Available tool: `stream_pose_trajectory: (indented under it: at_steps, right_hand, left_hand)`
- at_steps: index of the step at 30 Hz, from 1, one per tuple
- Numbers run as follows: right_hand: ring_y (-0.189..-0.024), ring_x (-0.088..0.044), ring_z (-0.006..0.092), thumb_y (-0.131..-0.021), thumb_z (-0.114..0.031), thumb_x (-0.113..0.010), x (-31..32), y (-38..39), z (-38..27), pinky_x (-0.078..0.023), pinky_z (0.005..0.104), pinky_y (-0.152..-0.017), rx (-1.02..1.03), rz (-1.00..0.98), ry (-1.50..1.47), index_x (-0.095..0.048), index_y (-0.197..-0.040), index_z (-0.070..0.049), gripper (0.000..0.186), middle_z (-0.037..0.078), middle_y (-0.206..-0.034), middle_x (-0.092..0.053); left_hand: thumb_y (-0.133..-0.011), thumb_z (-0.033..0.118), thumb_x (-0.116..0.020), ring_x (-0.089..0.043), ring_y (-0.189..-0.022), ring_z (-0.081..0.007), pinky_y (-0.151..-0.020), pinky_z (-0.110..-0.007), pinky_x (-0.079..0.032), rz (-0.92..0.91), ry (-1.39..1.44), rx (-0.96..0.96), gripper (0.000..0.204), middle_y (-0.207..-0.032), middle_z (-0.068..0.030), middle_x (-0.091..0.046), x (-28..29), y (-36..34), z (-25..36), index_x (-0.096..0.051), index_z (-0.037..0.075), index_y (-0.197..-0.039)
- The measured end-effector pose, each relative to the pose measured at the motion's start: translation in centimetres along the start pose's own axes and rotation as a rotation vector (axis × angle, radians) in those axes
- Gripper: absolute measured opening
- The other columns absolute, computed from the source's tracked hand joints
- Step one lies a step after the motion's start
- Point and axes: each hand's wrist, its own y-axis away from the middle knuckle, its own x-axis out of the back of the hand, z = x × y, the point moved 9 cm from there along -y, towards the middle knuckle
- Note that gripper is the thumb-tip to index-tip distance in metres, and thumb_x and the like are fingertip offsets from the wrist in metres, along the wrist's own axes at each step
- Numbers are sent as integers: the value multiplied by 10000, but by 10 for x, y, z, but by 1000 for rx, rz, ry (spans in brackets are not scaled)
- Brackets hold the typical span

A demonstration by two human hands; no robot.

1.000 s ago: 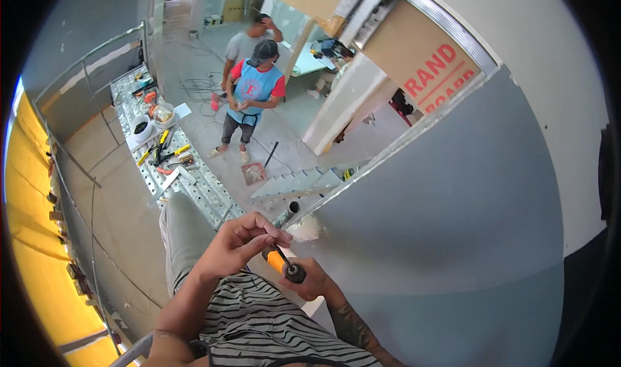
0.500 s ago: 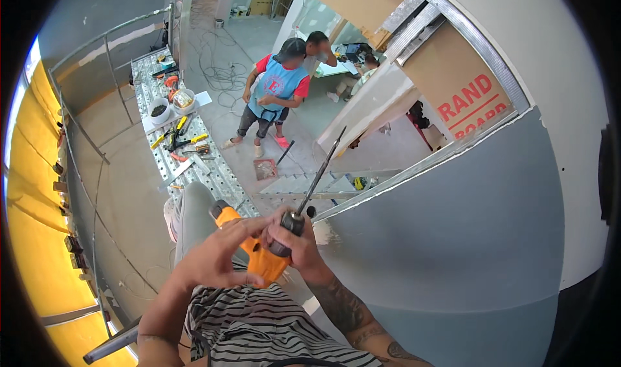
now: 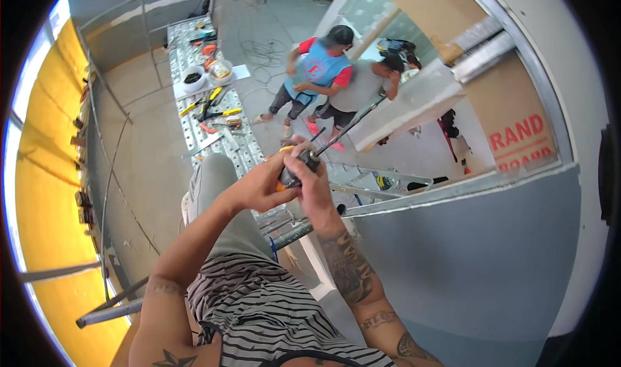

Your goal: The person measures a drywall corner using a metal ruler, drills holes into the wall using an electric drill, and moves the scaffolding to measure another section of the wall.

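Observation:
An orange and black cordless drill [image 3: 299,173] is held out in front of my chest, mostly covered by my fingers. Its long drill bit [image 3: 350,127] points up and to the right, away from me. My right hand [image 3: 313,184] wraps round the black chuck end. Closed on the drill body, my left hand [image 3: 264,184] presses against the right one. The handle and trigger are hidden behind my hands.
A perforated metal scaffold platform [image 3: 184,116] carries yellow-handled tools [image 3: 212,111], a white bucket [image 3: 193,79] of dark pieces and a second tub [image 3: 221,71]. Scaffold rails [image 3: 147,40] rise on the left. A grey wall panel [image 3: 453,250] stands close right; two people stand below, beyond a ladder [image 3: 362,176].
The drill has turned and moved up and right in view, and its orange body is now mostly covered. My left hand has closed in. A person in grey has come beside the blue-vested one.

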Motion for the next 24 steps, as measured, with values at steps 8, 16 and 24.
stream_pose_trajectory:
  at_steps: [8, 16, 24]
  right_hand:
    - [-916, -629, 323, -861, -560, -579, 185, -18, 154, -470, 409, -843, -237, -168, 1260, -580, -1173, -16, 627, 180, -1002, -650]
    - [-720, -642, 374, -776, -430, -649, 191, 40, 162, -498, 438, -657, -355, 61, 1610, -718, -685, -105, 344, 176, -745, -671]
    - [-630, -578, 291, -736, -195, -641, 185, 35, 161, -435, 416, -636, -193, -43, 1611, -618, -690, -132, 82, 61, -650, -582]
  left_hand:
    - [-812, 240, -657, -563, -746, -260, -710, -372, -463, 134, 25, 214, 451, -868, -152, -577, 51, -43, -121, -471, 35, -1168]
    - [-812, 362, -596, -588, -1010, -418, -858, -527, -432, -199, -464, 636, 490, -1028, -250, -607, -15, -59, -349, -429, 34, -1135]
    - [-820, 287, -605, -535, -1140, -392, -1011, -576, -339, -441, -720, 813, 564, -1163, -219, -578, -114, 63, -519, -415, 15, -1275]
